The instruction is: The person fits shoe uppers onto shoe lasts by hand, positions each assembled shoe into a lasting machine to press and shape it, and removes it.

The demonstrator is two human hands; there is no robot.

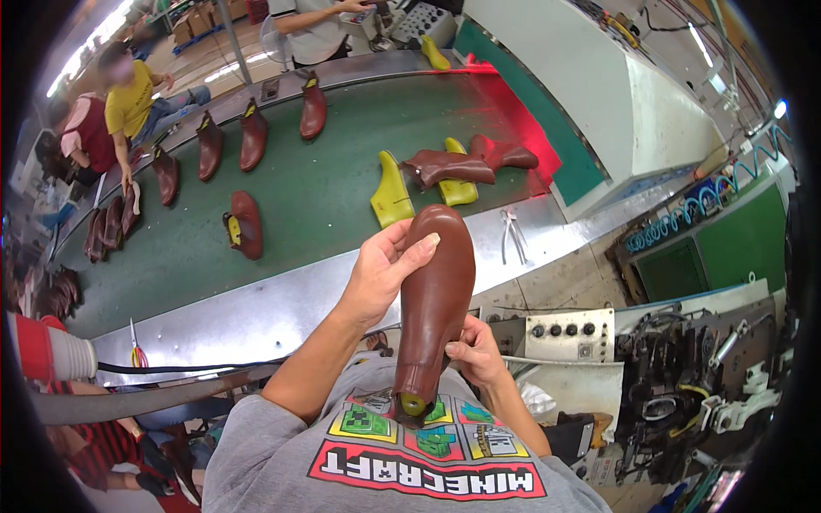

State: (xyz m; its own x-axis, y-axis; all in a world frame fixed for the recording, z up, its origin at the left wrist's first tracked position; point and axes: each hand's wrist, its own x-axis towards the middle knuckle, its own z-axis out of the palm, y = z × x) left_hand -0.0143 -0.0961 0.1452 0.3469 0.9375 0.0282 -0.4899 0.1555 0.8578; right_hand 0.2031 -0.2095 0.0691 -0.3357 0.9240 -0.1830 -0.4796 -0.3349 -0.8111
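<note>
Brown leather ankle boot (438, 286), long axis running toe-outward from the grey T-shirt (274, 453), lies between the left hand (376, 272), fingers pinching its toe end, and the right hand (483, 355), fingers pinching its right edge nearer the shaft.

Green belt (316, 197) with brown boots (254, 141), yellow lasts (392, 190)

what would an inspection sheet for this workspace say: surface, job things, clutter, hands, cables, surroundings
Surface: green tabletop with metal border, bearing other boots and yellow-green lasts
Job's things: brown boot, held toe away from the wearer
Clutter: pliers and scissors on the metal border
Hands: left hand holds the boot near its toe; right hand holds its side
Cables: dark cord by the near border; blue coiled hose at right
Surroundings: person in yellow at upper left; white machine housing
</note>
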